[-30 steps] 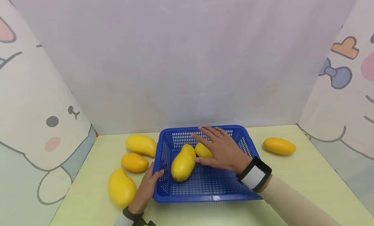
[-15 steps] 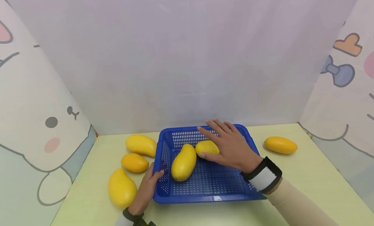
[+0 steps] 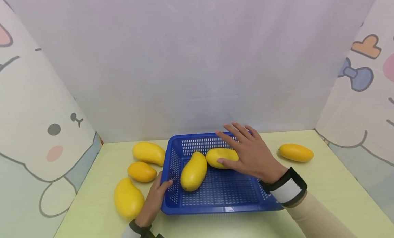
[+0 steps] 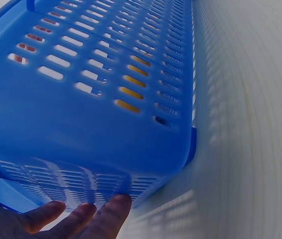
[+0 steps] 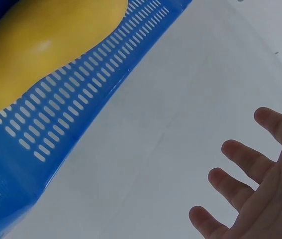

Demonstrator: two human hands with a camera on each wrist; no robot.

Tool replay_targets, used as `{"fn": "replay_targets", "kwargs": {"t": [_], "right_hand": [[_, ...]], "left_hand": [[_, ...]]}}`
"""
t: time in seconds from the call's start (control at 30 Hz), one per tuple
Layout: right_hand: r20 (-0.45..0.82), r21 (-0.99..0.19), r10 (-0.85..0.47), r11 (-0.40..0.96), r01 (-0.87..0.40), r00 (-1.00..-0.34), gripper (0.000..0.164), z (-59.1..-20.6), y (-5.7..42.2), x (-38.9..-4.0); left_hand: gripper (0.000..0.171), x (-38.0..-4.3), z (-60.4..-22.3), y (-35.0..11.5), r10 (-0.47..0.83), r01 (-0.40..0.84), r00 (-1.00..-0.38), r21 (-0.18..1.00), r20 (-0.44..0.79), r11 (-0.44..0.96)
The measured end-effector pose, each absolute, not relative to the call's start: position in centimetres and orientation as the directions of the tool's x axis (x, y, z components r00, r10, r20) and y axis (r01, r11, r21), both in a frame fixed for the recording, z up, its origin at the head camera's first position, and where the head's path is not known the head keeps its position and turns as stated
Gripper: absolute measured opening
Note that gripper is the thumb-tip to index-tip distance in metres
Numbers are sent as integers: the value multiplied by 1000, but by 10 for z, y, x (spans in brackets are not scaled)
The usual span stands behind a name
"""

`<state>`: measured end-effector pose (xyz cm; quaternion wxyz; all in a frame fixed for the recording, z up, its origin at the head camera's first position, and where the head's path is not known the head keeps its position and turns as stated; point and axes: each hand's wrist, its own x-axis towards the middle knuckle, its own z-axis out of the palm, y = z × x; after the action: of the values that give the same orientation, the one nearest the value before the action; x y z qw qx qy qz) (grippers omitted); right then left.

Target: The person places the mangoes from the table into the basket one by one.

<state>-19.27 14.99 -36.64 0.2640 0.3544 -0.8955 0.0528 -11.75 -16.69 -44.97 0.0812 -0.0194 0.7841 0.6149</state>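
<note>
A blue plastic basket [image 3: 226,208] with slotted walls sits on the table. My left hand [image 3: 154,200] holds its left side, thumb over the rim and fingers against the outer wall, where the left wrist view shows the fingertips [image 4: 116,204]. Inside lie two yellow mangoes: one [image 3: 193,173] slants along the left, and another [image 3: 215,158] lies crosswise near the back wall. Above the basket's right part my right hand [image 3: 253,156] is spread with nothing in it, thumb overlapping the second mango in the head view. The right wrist view shows those fingers [image 5: 240,154] apart from the basket.
Left of the basket lie a long yellow mango [image 3: 149,153], a smaller orange-yellow one [image 3: 142,171] and a big yellow one [image 3: 128,198] close to my left wrist. Another orange-yellow mango [image 3: 296,153] lies on the right. A pale curtain [image 3: 197,67] stands behind the table [image 3: 326,190].
My right hand has moved rightward off the mango at the basket's back, uncovering more of it. My left hand and the basket have stayed in place.
</note>
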Motion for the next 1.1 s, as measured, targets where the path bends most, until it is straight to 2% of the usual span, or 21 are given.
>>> {"fn": "replay_targets", "kwargs": {"t": [0.43, 0.7, 1.1], "right_hand": [[516, 112, -577, 778, -618, -633, 77, -351, 174, -187], [522, 58, -511, 820, -570, -683, 80, -350, 193, -184], [572, 5, -429, 854, -520, -700, 83, -345, 218, -178]], "left_hand": [[48, -118, -449, -167, 78, -130, -985, 963, -152, 238], [47, -118, -451, -168, 74, -133, -985, 964, -154, 230], [49, -118, -451, -168, 73, -134, -985, 962, -156, 239]]}}
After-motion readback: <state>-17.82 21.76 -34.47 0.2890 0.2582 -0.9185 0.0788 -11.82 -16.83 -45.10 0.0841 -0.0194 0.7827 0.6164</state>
